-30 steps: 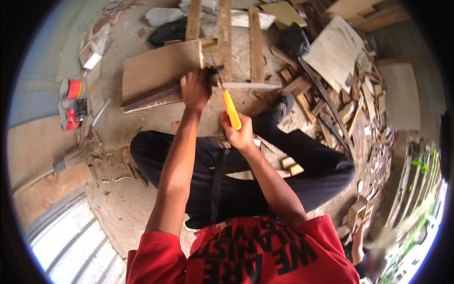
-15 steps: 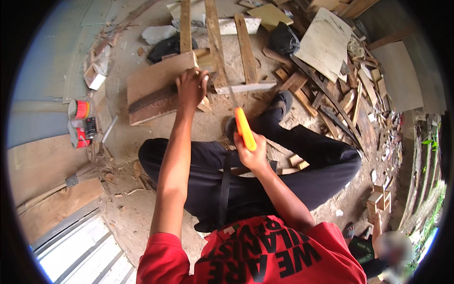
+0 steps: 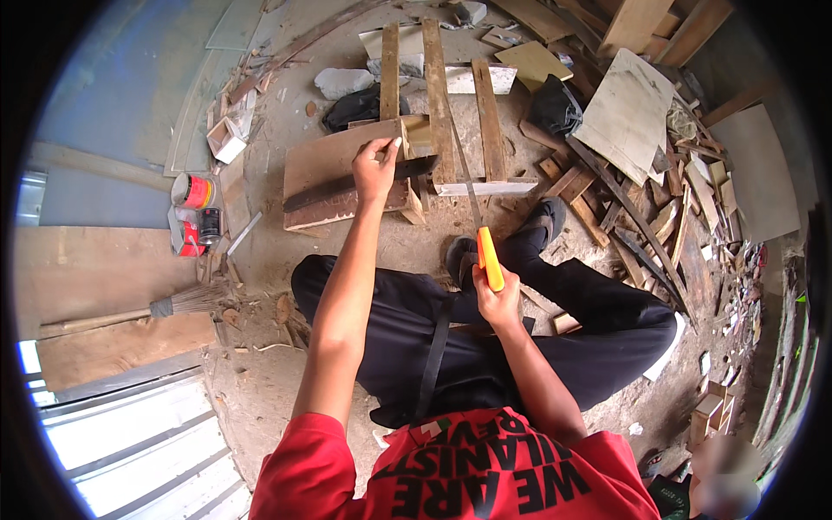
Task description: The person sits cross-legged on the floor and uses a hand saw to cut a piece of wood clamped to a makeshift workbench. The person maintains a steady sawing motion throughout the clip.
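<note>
Though the right grip [image 3: 499, 303] clasps the saw [image 3: 488, 250], the left grip's [image 3: 373, 177] hold is unclear.

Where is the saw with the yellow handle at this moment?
In the head view, the saw is near the centre, held in the person's right hand, to the right of the brown wooden box.

The dusty floor [image 3: 251, 381] is carrying a wooden box [image 3: 325, 160] under my left hand [image 3: 375, 173]. Wood scraps [image 3: 589, 218] lie there, rightward from my right hand [image 3: 498, 301].
</note>
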`<action>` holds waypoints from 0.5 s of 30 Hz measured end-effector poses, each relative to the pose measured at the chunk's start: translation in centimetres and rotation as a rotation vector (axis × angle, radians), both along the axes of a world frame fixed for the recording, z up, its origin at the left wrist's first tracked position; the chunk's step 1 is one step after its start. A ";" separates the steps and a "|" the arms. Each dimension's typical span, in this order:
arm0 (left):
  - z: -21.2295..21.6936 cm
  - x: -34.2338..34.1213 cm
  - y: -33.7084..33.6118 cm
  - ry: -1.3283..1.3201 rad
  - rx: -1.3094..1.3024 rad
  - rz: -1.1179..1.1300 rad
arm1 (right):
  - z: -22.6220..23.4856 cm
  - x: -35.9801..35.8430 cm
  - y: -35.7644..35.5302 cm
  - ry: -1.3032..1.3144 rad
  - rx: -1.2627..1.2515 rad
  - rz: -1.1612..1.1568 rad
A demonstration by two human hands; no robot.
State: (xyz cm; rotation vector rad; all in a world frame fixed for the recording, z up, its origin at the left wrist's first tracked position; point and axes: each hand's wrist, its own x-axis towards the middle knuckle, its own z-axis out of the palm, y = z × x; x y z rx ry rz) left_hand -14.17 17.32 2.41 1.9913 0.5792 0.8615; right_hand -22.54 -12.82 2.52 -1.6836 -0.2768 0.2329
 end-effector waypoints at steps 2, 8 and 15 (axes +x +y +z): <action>-0.5 -0.2 0.6 0.135 0.161 -0.115 | -0.5 0.2 -0.1 0.016 -0.013 0.007; -3.0 0.1 -0.5 0.421 0.580 -0.311 | -0.2 0.2 -0.1 -0.033 -0.012 0.017; -3.6 0.3 0.1 0.193 0.331 -0.313 | -0.3 0.1 -0.6 0.015 0.031 0.028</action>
